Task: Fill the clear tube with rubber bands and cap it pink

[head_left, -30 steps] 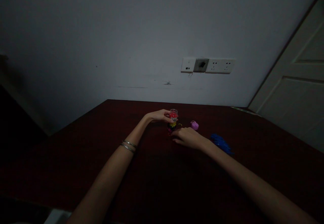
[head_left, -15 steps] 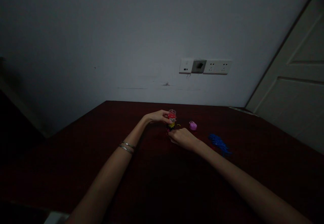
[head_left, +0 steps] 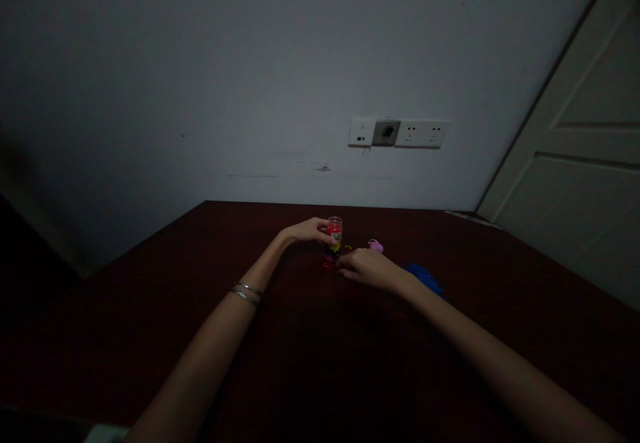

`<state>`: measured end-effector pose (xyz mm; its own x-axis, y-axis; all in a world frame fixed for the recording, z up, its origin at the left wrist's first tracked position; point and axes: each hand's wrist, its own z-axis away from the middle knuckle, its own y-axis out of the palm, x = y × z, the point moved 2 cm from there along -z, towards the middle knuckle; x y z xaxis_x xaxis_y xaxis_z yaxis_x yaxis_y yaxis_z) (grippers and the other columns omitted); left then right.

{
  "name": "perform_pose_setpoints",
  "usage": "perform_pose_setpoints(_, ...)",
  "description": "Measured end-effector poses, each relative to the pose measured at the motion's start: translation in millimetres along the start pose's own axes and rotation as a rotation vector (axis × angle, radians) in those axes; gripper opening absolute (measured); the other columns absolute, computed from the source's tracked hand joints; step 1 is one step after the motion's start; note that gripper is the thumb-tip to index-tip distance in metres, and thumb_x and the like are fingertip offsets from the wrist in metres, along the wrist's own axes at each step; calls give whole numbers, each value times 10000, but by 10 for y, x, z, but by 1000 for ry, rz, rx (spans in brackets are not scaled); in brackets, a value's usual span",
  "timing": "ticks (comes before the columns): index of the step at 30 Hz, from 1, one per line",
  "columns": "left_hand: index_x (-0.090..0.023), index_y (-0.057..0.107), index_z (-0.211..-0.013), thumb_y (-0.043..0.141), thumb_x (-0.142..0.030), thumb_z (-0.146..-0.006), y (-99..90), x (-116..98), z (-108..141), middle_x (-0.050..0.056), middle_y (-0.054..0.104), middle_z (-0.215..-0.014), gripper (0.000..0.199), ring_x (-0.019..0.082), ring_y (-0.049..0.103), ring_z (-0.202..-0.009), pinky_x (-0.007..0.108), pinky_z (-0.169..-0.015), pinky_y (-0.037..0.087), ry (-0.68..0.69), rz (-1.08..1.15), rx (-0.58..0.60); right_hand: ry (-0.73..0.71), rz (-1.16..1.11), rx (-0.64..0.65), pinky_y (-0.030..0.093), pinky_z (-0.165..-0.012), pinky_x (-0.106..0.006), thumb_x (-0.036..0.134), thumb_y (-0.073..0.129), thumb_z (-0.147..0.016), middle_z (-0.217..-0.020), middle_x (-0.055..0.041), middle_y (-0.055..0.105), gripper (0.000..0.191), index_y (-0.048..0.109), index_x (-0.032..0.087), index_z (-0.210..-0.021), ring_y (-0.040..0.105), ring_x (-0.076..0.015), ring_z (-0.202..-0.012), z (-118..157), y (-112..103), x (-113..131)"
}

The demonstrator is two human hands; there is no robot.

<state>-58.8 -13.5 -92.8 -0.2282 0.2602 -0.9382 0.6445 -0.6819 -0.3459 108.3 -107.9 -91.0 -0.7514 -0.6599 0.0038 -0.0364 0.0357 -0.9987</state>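
My left hand (head_left: 311, 230) is wrapped round a small clear jar (head_left: 334, 231), which stands upright on the dark red table. Red, yellow and dark contents show through its wall, and its top has no lid on it. Close to the jar's base on the right is my right hand (head_left: 367, 267), its fingers bent and drawn together low over the table. Whatever is between those fingertips is too small and dim to make out. A thin red piece (head_left: 329, 265) lies at the foot of the jar. Just right of the jar rests a small yellow curved piece (head_left: 349, 247).
Beyond my right hand lies a pink lid-like object (head_left: 375, 246) with a loop. A pile of blue strips (head_left: 423, 277) is partly hidden by my right forearm. The table (head_left: 280, 376) meets a wall with sockets (head_left: 421, 134); a door (head_left: 590, 163) stands at the right.
My right hand has moved slightly and its fingers have loosened a little beside the jar. My right forearm now covers more of the blue strips. The whole view has shifted slightly.
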Motion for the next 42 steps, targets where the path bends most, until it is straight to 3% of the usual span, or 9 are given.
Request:
perform_pose_setpoints(6, -114, 618, -895, 718, -303, -622, 16, 7, -32, 44, 631, -850, 347, 130, 565, -752, 293, -753, 429, 57, -78, -49, -70, 178, -32, 436, -666, -288, 227, 404, -876, -903, -115, 684, 254, 639, 182, -959, 646, -228, -818, -190, 206, 158)
perform_pose_setpoints(13, -119, 612, -908, 749, -280, -581, 31, -10, -42, 52, 633, -867, 390, 149, 572, -793, 331, -793, 424, 83, -102, -37, -36, 215, -35, 441, -687, -285, 206, 389, -878, -917, -143, 677, 253, 621, 155, -967, 645, -231, -828, -198, 163, 167)
perform_pose_setpoints(20, -113, 610, -882, 770, -225, -553, 57, -1, -35, 52, 637, -861, 383, 144, 578, -775, 333, -796, 424, 63, -95, 37, 112, 0, 123, 411, -619, -268, 191, 504, -734, -780, -78, 676, 154, 658, 178, -734, 628, -201, -734, 133, -98, -222)
perform_pose_setpoints(24, -109, 609, -880, 770, -225, -557, 58, 26, -48, 60, 638, -871, 379, 143, 581, -773, 330, -786, 431, 52, -71, 49, 148, -269, 261, 402, -546, -228, 156, 538, -655, -704, -40, 664, 166, 674, 169, -750, 603, -153, -626, 208, -138, -520)
perform_pose_setpoints(27, -112, 607, -875, 766, -225, -563, 57, 27, -52, 59, 638, -875, 367, 141, 580, -778, 329, -794, 429, 60, -76, 49, 137, -330, 177, 413, -565, -223, 136, 514, -665, -711, -40, 659, 224, 678, 142, -817, 590, -142, -633, 117, -110, -657)
perform_pose_setpoints(31, -113, 604, -881, 756, -220, -574, 63, -10, -36, 61, 638, -888, 359, 140, 577, -782, 323, -793, 427, 48, -130, 43, 149, -237, 18, 424, -659, -232, 121, 487, -721, -833, -74, 670, 247, 674, 123, -880, 601, -153, -737, -116, -6, -700)
perform_pose_setpoints(36, -109, 593, -923, 756, -204, -569, 68, -51, -25, 61, 636, -907, 401, 150, 577, -807, 318, -791, 426, 35, -186, 45, 200, -60, 79, 420, -757, -235, 151, 492, -791, -1013, -130, 648, 236, 655, 126, -959, 607, -192, -915, -395, 197, -655)
perform_pose_setpoints(42, -111, 586, -918, 747, -192, -579, 72, -33, -41, 47, 634, -906, 384, 148, 571, -816, 317, -809, 420, 42, -189, 74, 224, 123, 78, 435, -707, -275, 214, 446, -833, -1056, -171, 617, 249, 625, 117, -977, 618, -248, -921, -547, 320, -668)
